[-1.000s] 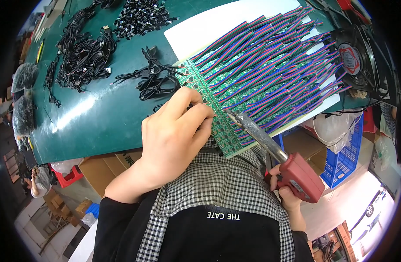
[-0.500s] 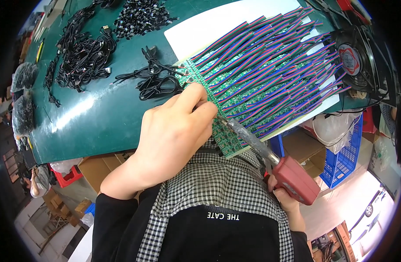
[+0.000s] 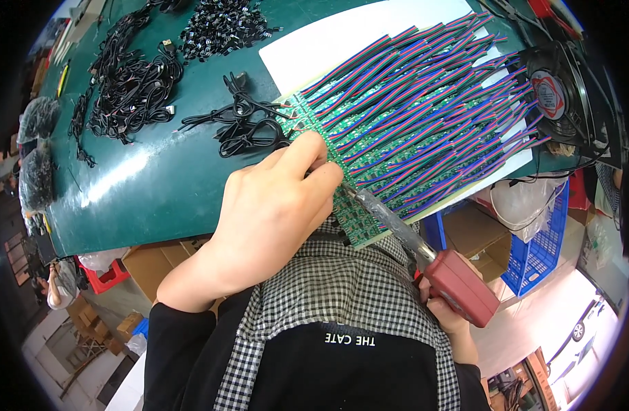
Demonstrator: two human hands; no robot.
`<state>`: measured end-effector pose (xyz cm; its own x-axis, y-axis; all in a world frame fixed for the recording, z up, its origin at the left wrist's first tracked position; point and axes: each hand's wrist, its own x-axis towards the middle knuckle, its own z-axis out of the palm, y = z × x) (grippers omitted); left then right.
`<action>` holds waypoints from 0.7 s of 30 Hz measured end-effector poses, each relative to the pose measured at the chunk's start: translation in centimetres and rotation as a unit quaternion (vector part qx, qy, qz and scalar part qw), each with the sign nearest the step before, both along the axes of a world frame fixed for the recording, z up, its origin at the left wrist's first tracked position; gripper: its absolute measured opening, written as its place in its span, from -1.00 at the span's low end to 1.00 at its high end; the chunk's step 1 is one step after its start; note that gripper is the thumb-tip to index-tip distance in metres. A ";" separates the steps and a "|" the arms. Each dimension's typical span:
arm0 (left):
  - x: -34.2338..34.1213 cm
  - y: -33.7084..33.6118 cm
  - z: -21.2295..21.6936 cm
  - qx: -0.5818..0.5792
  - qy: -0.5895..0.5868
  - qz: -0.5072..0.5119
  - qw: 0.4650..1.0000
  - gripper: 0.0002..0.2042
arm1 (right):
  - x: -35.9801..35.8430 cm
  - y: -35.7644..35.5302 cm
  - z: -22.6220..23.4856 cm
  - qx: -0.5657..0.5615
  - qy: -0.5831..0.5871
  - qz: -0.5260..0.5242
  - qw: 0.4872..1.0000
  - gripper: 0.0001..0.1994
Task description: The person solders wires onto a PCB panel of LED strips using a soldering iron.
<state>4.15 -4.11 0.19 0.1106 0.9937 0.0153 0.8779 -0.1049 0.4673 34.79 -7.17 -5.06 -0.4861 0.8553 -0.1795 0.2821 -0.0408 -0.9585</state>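
Observation:
My right hand (image 3: 448, 314) is wrapped round the red handle of a soldering gun (image 3: 463, 286). Its metal barrel runs up and left, and the tip meets the near part of the green circuit boards (image 3: 361, 222), beside my left fingertips. My left hand (image 3: 277, 198) is closed in a pinch over the boards' left edge; what it pinches is hidden under the fingers. Rows of red, blue, green and black wires (image 3: 424, 103) fan rightward from the boards. Black cables (image 3: 242, 113) lie at the boards' upper left, some with their ends on the board edge.
A white sheet (image 3: 297, 55) lies under the boards on the green table (image 3: 143, 198). Farther left are a heap of black USB cables (image 3: 133, 89) and a pile of small black parts (image 3: 222, 27). A black fan (image 3: 554, 92) stands right, above a blue crate (image 3: 537, 253).
The soldering gun and my right hand have shifted very slightly. My left hand stays almost in place, still pinching at the board edge.

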 end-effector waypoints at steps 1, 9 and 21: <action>0.0 0.0 0.0 0.001 0.002 -0.002 1.000 -0.89 | -0.1 0.1 0.0 0.026 0.009 0.010 1.000 -0.27; -0.2 0.1 -0.1 -0.003 0.008 -0.003 1.000 -0.90 | -1.5 -0.1 1.7 -0.150 0.107 -0.117 0.976 -0.23; 0.2 -0.4 -0.4 0.046 0.033 -0.017 0.998 -0.87 | -1.4 -0.4 1.3 -0.098 0.112 -0.173 0.974 -0.31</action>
<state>4.36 -4.55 -0.18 0.1478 0.9842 0.0975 0.9016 -0.1746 0.3957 33.34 -7.61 -3.80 -0.2202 0.9349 -0.2783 0.0028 -0.2847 -0.9586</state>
